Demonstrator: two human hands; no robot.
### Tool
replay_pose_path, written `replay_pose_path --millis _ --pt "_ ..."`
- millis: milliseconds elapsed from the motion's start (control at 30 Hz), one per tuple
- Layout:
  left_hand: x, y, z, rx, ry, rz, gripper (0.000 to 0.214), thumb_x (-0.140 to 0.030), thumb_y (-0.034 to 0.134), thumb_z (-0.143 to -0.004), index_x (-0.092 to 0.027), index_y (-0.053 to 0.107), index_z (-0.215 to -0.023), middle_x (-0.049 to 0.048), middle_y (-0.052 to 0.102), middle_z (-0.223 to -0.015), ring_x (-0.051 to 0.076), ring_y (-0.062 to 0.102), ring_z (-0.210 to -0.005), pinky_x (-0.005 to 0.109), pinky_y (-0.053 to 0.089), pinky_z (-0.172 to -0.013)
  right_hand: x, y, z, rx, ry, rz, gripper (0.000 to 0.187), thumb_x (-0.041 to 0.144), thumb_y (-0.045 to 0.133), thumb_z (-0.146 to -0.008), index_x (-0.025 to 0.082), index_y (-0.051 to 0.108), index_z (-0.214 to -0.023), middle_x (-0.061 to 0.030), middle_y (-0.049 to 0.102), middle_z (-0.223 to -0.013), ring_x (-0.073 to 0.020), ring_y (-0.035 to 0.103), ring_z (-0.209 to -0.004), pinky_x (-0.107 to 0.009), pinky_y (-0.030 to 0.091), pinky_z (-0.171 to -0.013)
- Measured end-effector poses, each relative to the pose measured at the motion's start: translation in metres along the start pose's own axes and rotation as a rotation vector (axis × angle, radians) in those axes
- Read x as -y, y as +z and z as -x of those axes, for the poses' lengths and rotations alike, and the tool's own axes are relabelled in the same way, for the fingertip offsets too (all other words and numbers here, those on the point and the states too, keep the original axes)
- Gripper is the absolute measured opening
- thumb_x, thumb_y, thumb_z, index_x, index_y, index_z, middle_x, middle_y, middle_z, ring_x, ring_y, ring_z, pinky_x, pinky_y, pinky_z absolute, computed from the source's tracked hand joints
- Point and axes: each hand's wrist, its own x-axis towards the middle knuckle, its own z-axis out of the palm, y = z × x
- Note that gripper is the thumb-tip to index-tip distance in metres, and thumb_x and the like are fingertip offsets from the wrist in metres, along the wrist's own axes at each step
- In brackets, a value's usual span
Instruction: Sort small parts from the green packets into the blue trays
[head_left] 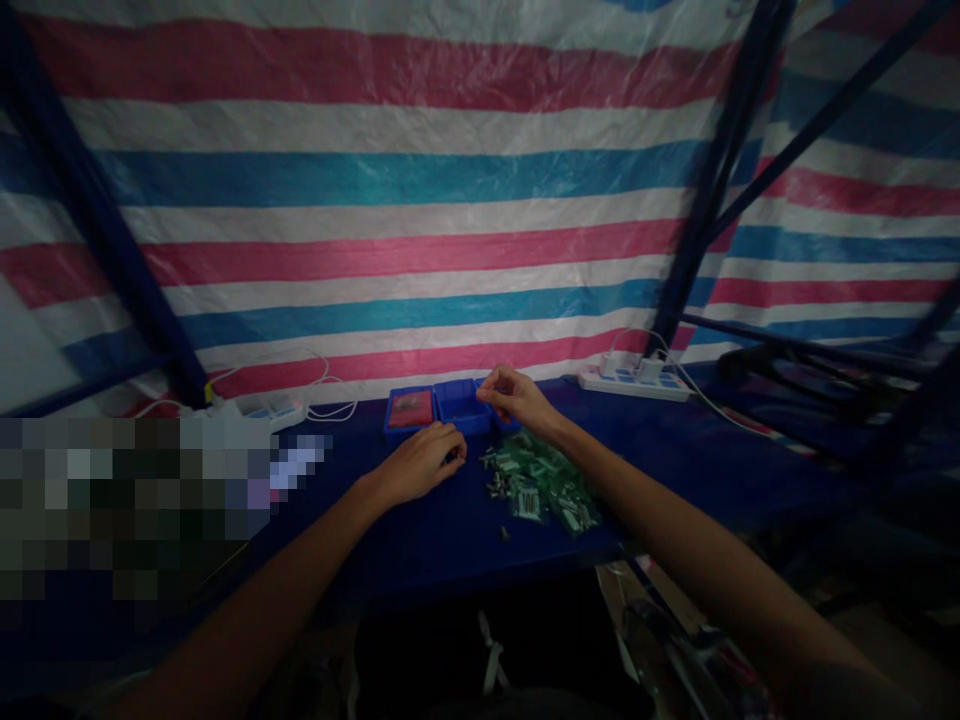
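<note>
My left hand (420,462) rests on the dark blue table (420,540), fingers curled in a pinch near a small dark part I cannot make out. My right hand (516,398) hovers over the blue trays, fingers pinched together above an empty blue tray (459,404). A second blue tray (410,410) to its left holds red contents. A pile of small green and metallic parts (541,484) lies on the table just under my right forearm.
A white power strip (634,381) with cables lies at the back right, another power strip (264,411) at the back left. A striped red, white and blue tarp (420,200) hangs behind. Dark blue frame bars (705,190) stand at both sides.
</note>
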Motion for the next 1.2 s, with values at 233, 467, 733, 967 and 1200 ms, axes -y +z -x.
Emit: replay_pose_path --millis 233,467,733,967,1200 --pt "-0.003 0.000 0.001 -0.024 0.013 -0.026 0.006 -0.023 0.056 -0.102 -0.021 0.061 -0.103 0.0038 0.062 -0.103 0.021 0.057 -0.100 0.034 0.047 -0.090 -0.002 0.001 -0.001 -0.010 0.017 0.024 0.038 0.050 0.080 -0.081 0.022 0.055 -0.086 0.0068 0.051 -0.056 -0.0098 0.045 -0.044 -0.024 0.035 -0.040" --pt "-0.028 0.000 -0.002 -0.028 0.083 0.005 0.016 -0.034 0.057 -0.105 -0.025 0.071 -0.107 0.0039 0.063 -0.107 0.023 0.056 -0.106 0.039 0.044 -0.097 -0.004 0.000 -0.002 -0.022 0.034 0.042 0.035 0.049 0.078 -0.083 0.023 0.055 -0.087 0.0060 0.049 -0.056 -0.0102 0.044 -0.044 -0.025 0.034 -0.041" --pt "-0.030 0.003 -0.003 0.090 0.126 0.163 0.021 -0.036 0.057 -0.106 -0.029 0.076 -0.114 0.0033 0.068 -0.112 0.022 0.056 -0.110 0.038 0.040 -0.099 -0.005 -0.001 -0.002 -0.013 0.039 0.036 0.040 0.054 0.078 -0.081 0.022 0.055 -0.088 0.0071 0.050 -0.057 -0.0096 0.044 -0.044 -0.023 0.035 -0.039" --pt "-0.022 0.006 -0.004 0.063 0.103 0.170 0.015 -0.038 0.065 -0.102 -0.030 0.076 -0.108 0.0011 0.069 -0.113 0.022 0.058 -0.112 0.040 0.040 -0.101 -0.004 -0.001 -0.002 0.000 0.033 0.035 0.043 0.056 0.079 -0.079 0.021 0.055 -0.087 0.0077 0.051 -0.057 -0.0091 0.044 -0.043 -0.022 0.035 -0.038" --pt "-0.006 0.002 -0.003 -0.062 0.020 0.107 0.009 -0.027 0.064 -0.102 -0.023 0.069 -0.107 0.0030 0.072 -0.108 0.022 0.061 -0.108 0.039 0.046 -0.098 -0.004 -0.002 -0.002 -0.005 0.043 0.066 0.039 0.052 0.079 -0.082 0.022 0.055 -0.088 0.0059 0.051 -0.057 -0.0092 0.044 -0.044 -0.023 0.035 -0.040"
